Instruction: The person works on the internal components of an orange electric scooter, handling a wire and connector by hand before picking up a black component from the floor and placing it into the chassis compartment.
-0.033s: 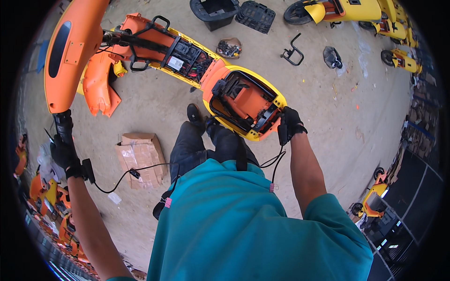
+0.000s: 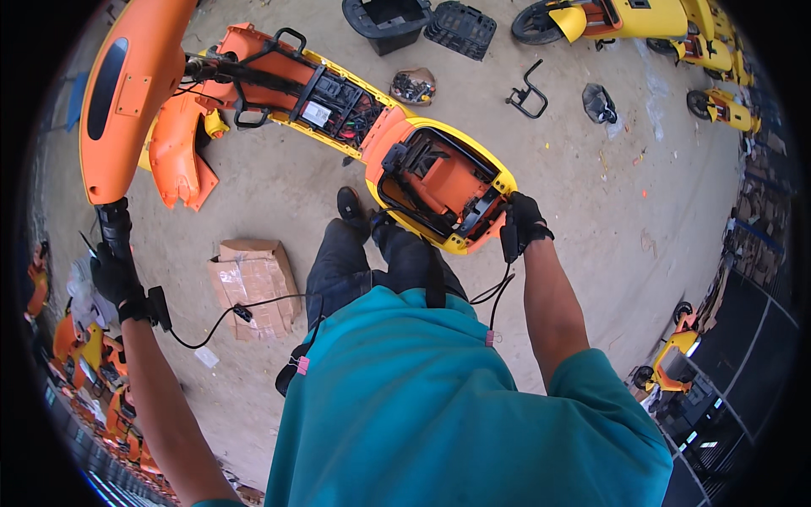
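A partly stripped orange and yellow scooter body stretches from upper left to centre, its battery and wiring bay exposed. My left hand, in a black glove, is wrapped round the black handlebar grip below the large orange front panel. At the tail, my gloved right hand has its fingers closed on the orange rear edge, beside the open storage well. Black cables hang from both wrists. The right fingertips are partly hidden by the glove and the tail.
A taped cardboard box lies on the floor left of my legs. Loose orange panels rest beyond it. Farther off are a black bin, a bent black tube frame and a black bag. Yellow scooters stand upper right.
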Tool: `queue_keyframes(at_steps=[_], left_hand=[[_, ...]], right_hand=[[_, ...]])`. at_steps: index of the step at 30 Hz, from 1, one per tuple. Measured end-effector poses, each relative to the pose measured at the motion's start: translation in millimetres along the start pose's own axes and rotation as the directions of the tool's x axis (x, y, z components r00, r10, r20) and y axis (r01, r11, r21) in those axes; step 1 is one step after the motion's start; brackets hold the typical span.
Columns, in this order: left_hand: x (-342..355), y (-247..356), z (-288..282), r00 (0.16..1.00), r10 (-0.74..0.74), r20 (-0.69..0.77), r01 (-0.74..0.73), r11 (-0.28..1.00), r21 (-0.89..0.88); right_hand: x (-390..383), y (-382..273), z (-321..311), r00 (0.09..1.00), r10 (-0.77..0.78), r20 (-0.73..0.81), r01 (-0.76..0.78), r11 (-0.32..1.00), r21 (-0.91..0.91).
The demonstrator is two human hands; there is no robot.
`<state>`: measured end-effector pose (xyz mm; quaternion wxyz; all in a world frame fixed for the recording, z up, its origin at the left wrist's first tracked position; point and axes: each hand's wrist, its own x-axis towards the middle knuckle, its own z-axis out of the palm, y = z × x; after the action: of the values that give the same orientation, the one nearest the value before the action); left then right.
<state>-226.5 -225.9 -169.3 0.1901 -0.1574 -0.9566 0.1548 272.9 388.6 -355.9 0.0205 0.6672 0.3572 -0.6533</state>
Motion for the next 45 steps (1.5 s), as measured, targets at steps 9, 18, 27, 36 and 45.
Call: queue_keyframes(at_steps=[9,18,27,36,45], left_hand=[[0.9,3.8,-2.6,1.0,-0.012,0.005,0.012,1.0,0.01],[1.7,6.9,-5.8,1.0,0.004,-0.011,-0.004,1.0,0.009],[2.0,5.6,-5.2,0.998,-0.022,0.051,0.021,0.999,0.029],[0.9,8.1,-5.8,1.0,0.019,-0.022,-0.02,1.0,-0.015],[2.1,9.4,-8.0,1.0,0.002,-0.015,-0.002,1.0,0.001]], right_hand=[[21.7,12.0,-6.8,0.972,-0.227,-0.059,0.15,0.794,-0.589],[41.1,5.2,-28.9,0.928,-0.35,0.13,0.254,0.338,-0.906],[25.0,7.3,-10.8,0.889,-0.452,0.079,0.218,0.265,-0.939],[-5.4,-36.0,-9.3,0.645,-0.37,0.669,0.381,-0.603,-0.701],[-12.9,-16.6,6.5,0.97,-0.158,-0.186,-0.044,0.637,-0.77]])
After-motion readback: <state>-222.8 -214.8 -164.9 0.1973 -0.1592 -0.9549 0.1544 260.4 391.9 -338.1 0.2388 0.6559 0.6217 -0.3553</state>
